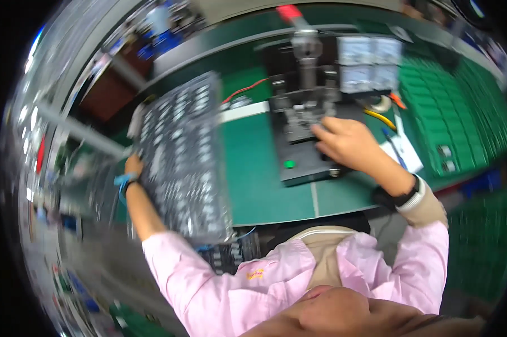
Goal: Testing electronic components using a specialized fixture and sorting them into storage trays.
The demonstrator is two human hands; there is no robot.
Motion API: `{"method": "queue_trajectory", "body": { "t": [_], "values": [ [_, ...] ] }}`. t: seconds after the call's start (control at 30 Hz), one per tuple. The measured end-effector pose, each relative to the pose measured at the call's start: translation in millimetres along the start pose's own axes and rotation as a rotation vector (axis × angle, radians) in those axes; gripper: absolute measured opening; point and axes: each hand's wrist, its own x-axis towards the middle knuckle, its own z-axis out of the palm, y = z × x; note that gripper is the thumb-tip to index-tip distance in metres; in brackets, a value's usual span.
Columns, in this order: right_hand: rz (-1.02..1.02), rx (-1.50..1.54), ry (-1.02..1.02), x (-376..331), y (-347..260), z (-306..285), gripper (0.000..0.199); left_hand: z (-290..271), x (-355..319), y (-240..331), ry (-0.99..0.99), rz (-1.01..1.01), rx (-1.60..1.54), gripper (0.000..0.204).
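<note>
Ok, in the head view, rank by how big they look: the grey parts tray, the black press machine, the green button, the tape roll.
1. Grey parts tray, though it is blurred.
2. Black press machine.
3. Tape roll.
4. Green button.

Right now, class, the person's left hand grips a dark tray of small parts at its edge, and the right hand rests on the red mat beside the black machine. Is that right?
Not quite. The mat is green, not red, as the head view shows. The rest stands: the left hand grips the dark tray at its edge, and the right hand rests by the black machine.

Green bins (461,106), yellow-handled pliers (380,117)
</note>
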Motion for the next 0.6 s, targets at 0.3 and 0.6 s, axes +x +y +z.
{"method": "queue_trajectory", "body": {
  "t": [0.3, 0.6],
  "values": [
    [0.053, 0.027, 0.389, -55, 11, -16, 0.037, -16, -19, -54, 0.167, 0.004, -0.041, 0.035],
    [0.761, -0.064, -0.042, -273, 163, -137, 0.031, -207, -216, 182, 0.495, 0.172, -0.65, 0.037]
  ]
}}
